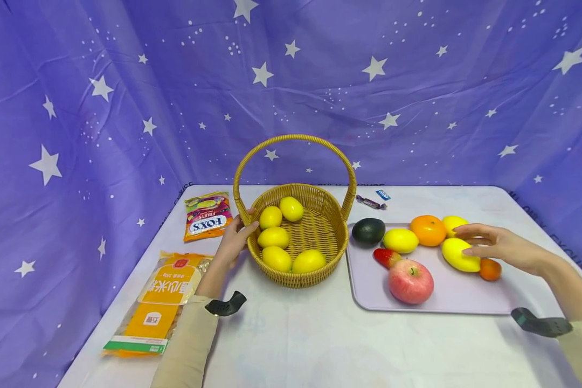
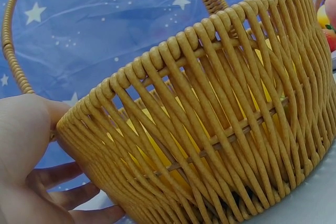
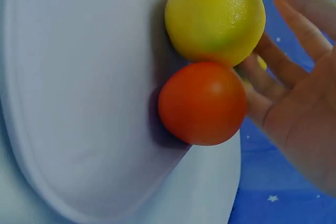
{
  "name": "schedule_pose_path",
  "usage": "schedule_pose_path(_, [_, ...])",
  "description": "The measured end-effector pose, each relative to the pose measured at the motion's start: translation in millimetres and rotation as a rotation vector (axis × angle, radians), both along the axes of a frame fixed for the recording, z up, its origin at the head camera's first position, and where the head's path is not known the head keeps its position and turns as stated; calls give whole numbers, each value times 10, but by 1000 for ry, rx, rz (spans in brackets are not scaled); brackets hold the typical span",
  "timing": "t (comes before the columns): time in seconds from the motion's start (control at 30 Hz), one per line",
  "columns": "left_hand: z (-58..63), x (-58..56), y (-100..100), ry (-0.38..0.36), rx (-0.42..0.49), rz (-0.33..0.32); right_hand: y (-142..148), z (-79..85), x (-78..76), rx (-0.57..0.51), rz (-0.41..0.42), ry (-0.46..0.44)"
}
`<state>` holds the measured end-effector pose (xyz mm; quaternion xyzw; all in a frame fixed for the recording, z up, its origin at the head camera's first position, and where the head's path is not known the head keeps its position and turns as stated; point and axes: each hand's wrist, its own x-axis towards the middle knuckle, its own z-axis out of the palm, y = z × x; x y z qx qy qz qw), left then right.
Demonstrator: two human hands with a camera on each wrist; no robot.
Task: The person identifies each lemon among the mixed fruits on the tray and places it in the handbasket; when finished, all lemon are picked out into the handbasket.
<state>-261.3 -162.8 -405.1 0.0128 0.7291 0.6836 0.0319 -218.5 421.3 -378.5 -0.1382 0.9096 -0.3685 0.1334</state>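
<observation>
A woven basket (image 1: 298,279) with a tall arched handle holds several lemons (image 1: 274,237), mostly along its left and front sides. At its left rim, by the foot of the handle, my left hand (image 1: 235,237) grips the edge. The left wrist view shows the thumb over the rim and the other fingers against the outer wall. My right hand (image 1: 497,247) is over the right part of a pale tray (image 1: 446,304), its fingers apart around a lemon (image 1: 458,256). In the right wrist view this lemon (image 3: 215,17) stands beside a small orange-red fruit (image 3: 202,103), near the spread fingers.
On the tray also lie an orange (image 1: 428,230), another lemon (image 1: 400,241), an avocado (image 1: 368,231), a strawberry (image 1: 386,257) and an apple (image 1: 410,282). Two wrapped candies (image 1: 371,202) lie behind it. Left of the basket are a candy bag (image 1: 207,215) and a larger snack bag (image 1: 160,302).
</observation>
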Motion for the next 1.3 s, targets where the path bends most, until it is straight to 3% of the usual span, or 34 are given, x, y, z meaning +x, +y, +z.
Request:
schedule_pose_path(0.23, [-6,-4,-2,-9,-13,-2,-117,48,0,73,51,-9])
schedule_pose_path(0.47, [-21,-4,-8,-11,0,-1,-233,87,-5,162,42,26])
schedule_pose_path(0.73, [-24,-9,-1,-10,5,6,-190,163,10,113,57,23])
schedule_pose_path(0.87, [-9,-10,3,-1,-5,11,-183,264,15,2,56,15])
schedule_pose_path(1.0, [17,-7,2,-2,1,3,-301,365,-11,-207,97,-14])
schedule_pose_path(1.2, [18,-13,-6,-7,6,0,-803,466,-186,-561,241,-100])
schedule_pose_path(1.3, [-7,-13,5,-9,8,4,-1142,474,-281,-656,282,-159])
